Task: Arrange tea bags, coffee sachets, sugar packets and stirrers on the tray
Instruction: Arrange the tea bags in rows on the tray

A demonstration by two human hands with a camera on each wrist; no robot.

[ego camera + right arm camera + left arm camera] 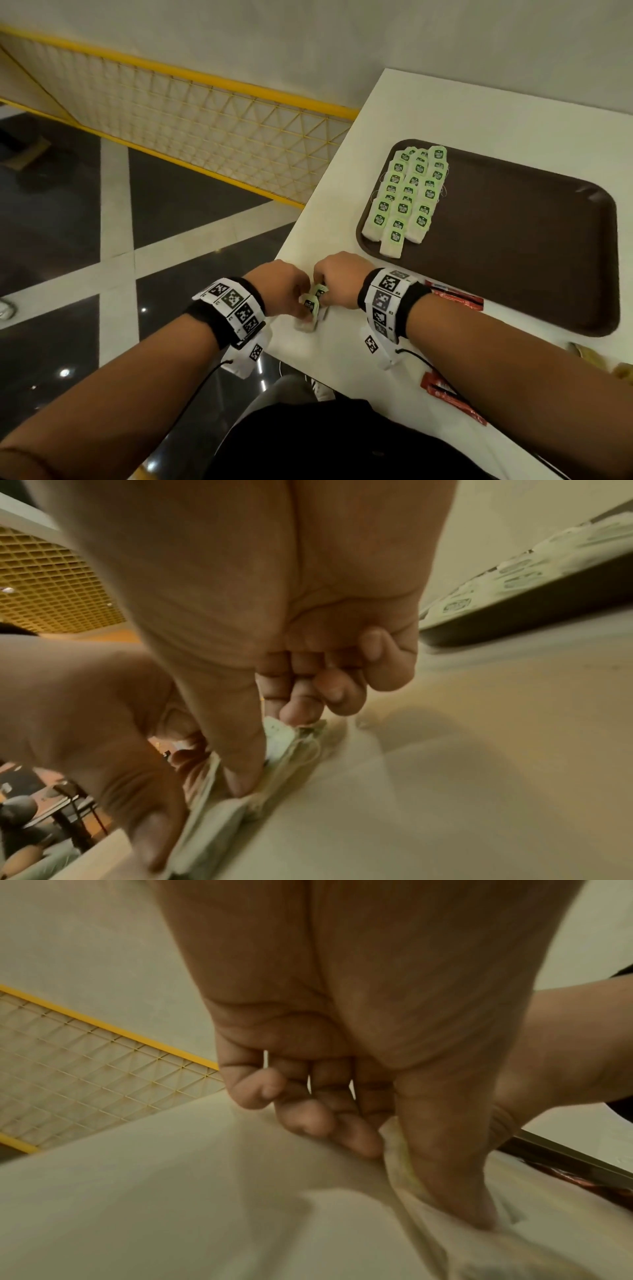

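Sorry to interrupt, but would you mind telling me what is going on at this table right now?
A person is setting out drink supplies on a brown tray. Rows of green-labelled tea bags already fill its left end. Both hands, left hand and right hand, pinch a small bunch of loose tea bags near the table's corner. Red sachets lie on the table, not yet on the tray.

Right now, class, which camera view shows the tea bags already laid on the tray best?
The head view: the tea bags lie in plain rows on the tray. The right wrist view shows them blurred at its edge; the left wrist view shows none.
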